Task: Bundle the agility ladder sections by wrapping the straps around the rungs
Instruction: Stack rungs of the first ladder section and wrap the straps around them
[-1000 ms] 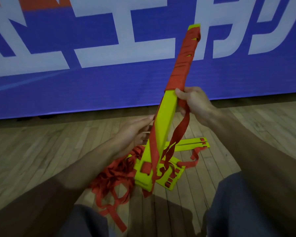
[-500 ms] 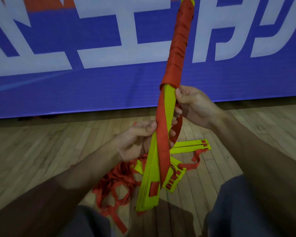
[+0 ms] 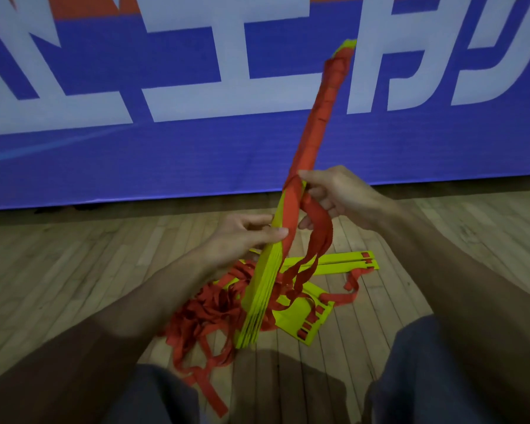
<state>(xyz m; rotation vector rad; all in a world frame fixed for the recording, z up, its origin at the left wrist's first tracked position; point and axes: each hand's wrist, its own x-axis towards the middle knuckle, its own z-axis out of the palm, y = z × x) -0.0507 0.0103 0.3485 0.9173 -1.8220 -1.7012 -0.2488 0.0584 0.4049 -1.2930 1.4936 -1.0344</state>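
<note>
Sprawling at eight o'clock from the foot of the bundle, a strap heap of loose red webbing lies tangled on the wooden floor. Now to the left hand, coming in from nine o'clock: it pinches the rung stack at mid-height, thumb laid across the front where a red band runs down the yellow, the other fingers tucked behind the stack's far face.

That rung stack is held off the floor, edge-on to the camera, leaning toward one o'clock, its yellow tip poking up against the blue banner. The upper half is bound tight in red strap, turn upon turn; the lower half is bare yellow.

On to the right hand, at three o'clock from the stack. The thumb presses on the lowest turn of the wrap, right at the stack's edge, and the curled fingers grasp a slack loop of strap, which hangs off toward six o'clock and twists down beside the stack.

Further right, at four o'clock, loose rungs lie flat on the boards, red webbing trailing from them.
</note>
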